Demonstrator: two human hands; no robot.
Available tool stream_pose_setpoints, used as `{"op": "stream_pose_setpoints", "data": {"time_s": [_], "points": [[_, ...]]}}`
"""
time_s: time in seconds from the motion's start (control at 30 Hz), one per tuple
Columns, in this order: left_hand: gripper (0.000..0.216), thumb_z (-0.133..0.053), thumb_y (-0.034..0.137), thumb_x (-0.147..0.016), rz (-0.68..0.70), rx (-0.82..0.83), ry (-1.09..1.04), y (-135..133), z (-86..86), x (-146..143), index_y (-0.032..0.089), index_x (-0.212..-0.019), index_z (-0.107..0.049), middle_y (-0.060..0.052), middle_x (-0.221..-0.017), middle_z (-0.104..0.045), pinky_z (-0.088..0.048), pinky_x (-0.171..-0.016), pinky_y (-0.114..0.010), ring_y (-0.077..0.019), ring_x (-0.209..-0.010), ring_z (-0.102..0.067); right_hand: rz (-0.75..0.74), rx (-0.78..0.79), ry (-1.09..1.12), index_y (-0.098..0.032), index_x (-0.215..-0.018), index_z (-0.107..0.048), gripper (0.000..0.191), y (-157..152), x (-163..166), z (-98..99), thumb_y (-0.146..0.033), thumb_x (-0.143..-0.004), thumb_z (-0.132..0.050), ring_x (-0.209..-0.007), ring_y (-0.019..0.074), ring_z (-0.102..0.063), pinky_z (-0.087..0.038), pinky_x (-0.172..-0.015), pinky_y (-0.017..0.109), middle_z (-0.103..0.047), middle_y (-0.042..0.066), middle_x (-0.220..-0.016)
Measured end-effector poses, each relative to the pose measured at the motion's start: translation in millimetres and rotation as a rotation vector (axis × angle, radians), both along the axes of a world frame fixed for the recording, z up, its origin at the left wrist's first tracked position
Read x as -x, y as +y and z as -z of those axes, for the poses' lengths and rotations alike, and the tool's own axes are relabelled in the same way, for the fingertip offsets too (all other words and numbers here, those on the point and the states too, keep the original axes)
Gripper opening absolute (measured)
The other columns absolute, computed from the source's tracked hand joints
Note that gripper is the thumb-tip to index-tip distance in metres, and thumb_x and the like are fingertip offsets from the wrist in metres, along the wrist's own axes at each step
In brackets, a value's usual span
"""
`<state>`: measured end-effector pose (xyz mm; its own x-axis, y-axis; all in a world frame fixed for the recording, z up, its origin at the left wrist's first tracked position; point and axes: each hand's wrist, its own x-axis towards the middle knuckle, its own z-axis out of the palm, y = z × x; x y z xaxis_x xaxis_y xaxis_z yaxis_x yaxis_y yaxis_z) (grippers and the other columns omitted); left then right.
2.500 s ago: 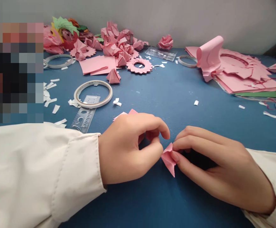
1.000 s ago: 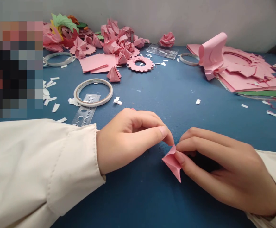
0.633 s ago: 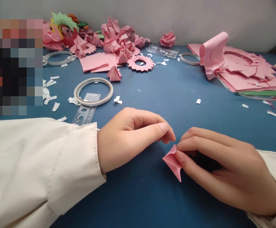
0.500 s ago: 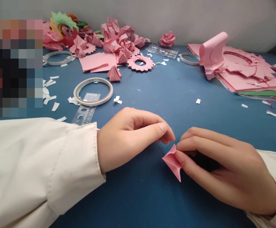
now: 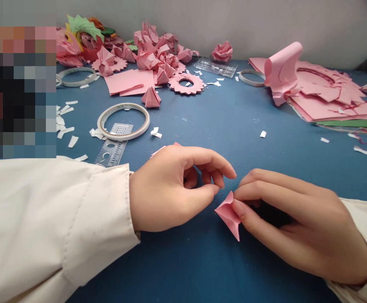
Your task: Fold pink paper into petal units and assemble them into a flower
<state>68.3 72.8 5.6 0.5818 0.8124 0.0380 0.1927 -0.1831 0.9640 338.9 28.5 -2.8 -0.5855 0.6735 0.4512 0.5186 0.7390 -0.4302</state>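
Note:
A small folded pink paper piece (image 5: pixel 229 214) stands on its edge on the blue table (image 5: pixel 234 118), pinched between the thumb and fingers of my right hand (image 5: pixel 297 227). My left hand (image 5: pixel 171 189) rests just left of it with the fingers loosely curled and lifted off the thumb, nothing between them. The left thumb tip lies close to the paper's upper corner; I cannot tell whether it touches. The tip of another pink sheet (image 5: pixel 163 149) shows behind the left hand.
A tape ring (image 5: pixel 123 121) lies over a clear ruler (image 5: pixel 112 147) beyond my left wrist, among white paper scraps. Folded pink shapes (image 5: pixel 158 52) pile up at the back. A stack of cut pink sheets (image 5: pixel 325 99) lies at the back right.
My left fingers have lifted off the folded paper and spread from the thumb. The right hand keeps its pinch, having tilted the paper slightly since the earliest frame.

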Motion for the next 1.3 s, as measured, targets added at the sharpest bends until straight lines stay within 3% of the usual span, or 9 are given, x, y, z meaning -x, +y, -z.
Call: {"op": "stream_pose_setpoints", "data": {"time_s": [0.17,0.3,0.47,0.6,0.87,1.07,1.3], "points": [[0.030,-0.075,0.019,-0.100,-0.012,0.033,0.029,1,-3.5,-2,0.029,-0.118,-0.097,0.006,-0.093,-0.082,-0.062,-0.068,-0.020,-0.0112,-0.075,-0.069,0.011,-0.015,0.012,-0.029,-0.113,-0.069,0.022,0,-3,0.7,-0.011,-0.126,-0.067,-0.072,0.0132,-0.079,-0.062,-0.064,0.025,-0.082,-0.003,-0.091],[0.026,-0.069,0.015,-0.100,0.004,-0.033,0.045,-2,-7.5,-3,0.027,-0.109,-0.089,0.008,-0.093,-0.078,-0.058,-0.066,-0.021,-0.0099,-0.074,-0.066,-0.002,-0.022,-0.012,-0.029,-0.114,-0.069,0.021,1,0,3.4,-0.012,-0.126,-0.067,-0.071,0.0131,-0.078,-0.062,-0.064,0.025,-0.082,-0.003,-0.091],[0.015,-0.073,0.020,-0.114,0.035,-0.427,0.124,-11,-4.6,-2,0.018,-0.104,-0.084,0.004,-0.091,-0.078,-0.059,-0.078,-0.023,-0.0104,-0.077,-0.067,0.026,-0.066,-0.013,-0.029,-0.116,-0.069,0.021,-2,3,5.8,-0.011,-0.126,-0.070,-0.076,0.0130,-0.083,-0.064,-0.069,0.023,-0.084,-0.003,-0.094],[0.033,-0.063,0.014,-0.123,0.156,-0.613,0.189,-15,-0.9,1,0.015,-0.099,-0.086,-0.005,-0.099,-0.084,-0.062,-0.079,-0.027,-0.0151,-0.085,-0.075,0.021,-0.102,-0.038,-0.031,-0.123,-0.070,0.019,-7,-6,3.3,-0.012,-0.126,-0.069,-0.074,0.0142,-0.082,-0.066,-0.070,0.025,-0.083,-0.003,-0.095],[0.035,-0.060,0.013,-0.127,0.249,-0.642,0.186,-10,-2.3,5,0.015,-0.103,-0.085,-0.006,-0.097,-0.082,-0.063,-0.079,-0.028,-0.0169,-0.084,-0.075,-0.014,-0.025,-0.048,-0.033,-0.129,-0.067,0.025,-5,-9,3.0,-0.008,-0.123,-0.066,-0.080,0.0169,-0.083,-0.067,-0.069,0.029,-0.081,-0.002,-0.095],[0.036,-0.060,0.015,-0.130,0.273,-0.765,0.198,-12,1.1,3,0.015,-0.102,-0.082,-0.006,-0.097,-0.081,-0.061,-0.076,-0.032,-0.0196,-0.081,-0.068,0.022,0.012,0.073,-0.033,-0.124,-0.068,0.021,-8,-3,13.0,-0.015,-0.130,-0.059,-0.086,0.0172,-0.084,-0.070,-0.081,0.030,-0.077,-0.002,-0.094],[0.037,-0.061,0.014,-0.130,0.263,-0.779,0.187,-14,2.7,5,0.015,-0.099,-0.082,-0.005,-0.096,-0.080,-0.060,-0.074,-0.033,-0.0193,-0.081,-0.066,-0.015,0.035,0.022,-0.033,-0.124,-0.068,0.025,-10,-5,12.9,-0.009,-0.125,-0.061,-0.081,0.0186,-0.082,-0.066,-0.068,0.031,-0.078,-0.001,-0.093]]}}
